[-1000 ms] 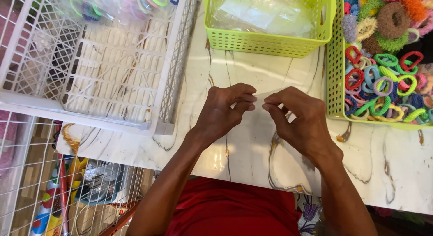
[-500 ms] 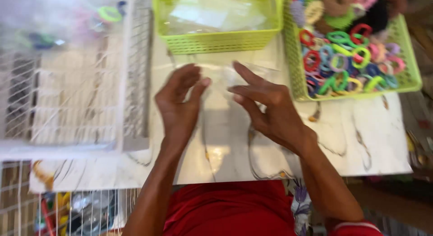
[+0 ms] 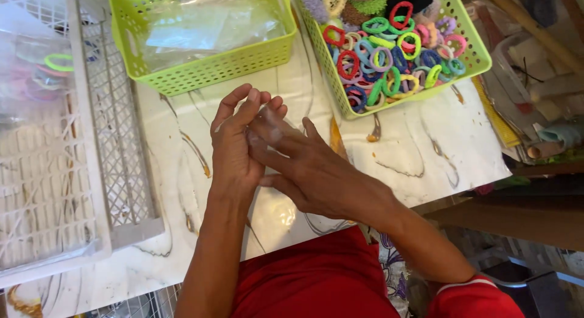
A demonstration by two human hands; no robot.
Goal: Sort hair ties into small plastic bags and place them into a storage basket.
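Your hands have come together since half a second ago — then they were a little apart over the table, now your left hand and right hand press against each other above the marble-patterned table. Between them sits a small clear plastic bag, pinched by the left fingers and the right fingertips; both hands are partly closed around it, though the bag is blurred and hard to make out. To your left lies a white lattice crate. Farther off stands a green basket of clear bags, and to its right another green basket full of colourful hair ties — well apart from your hands.
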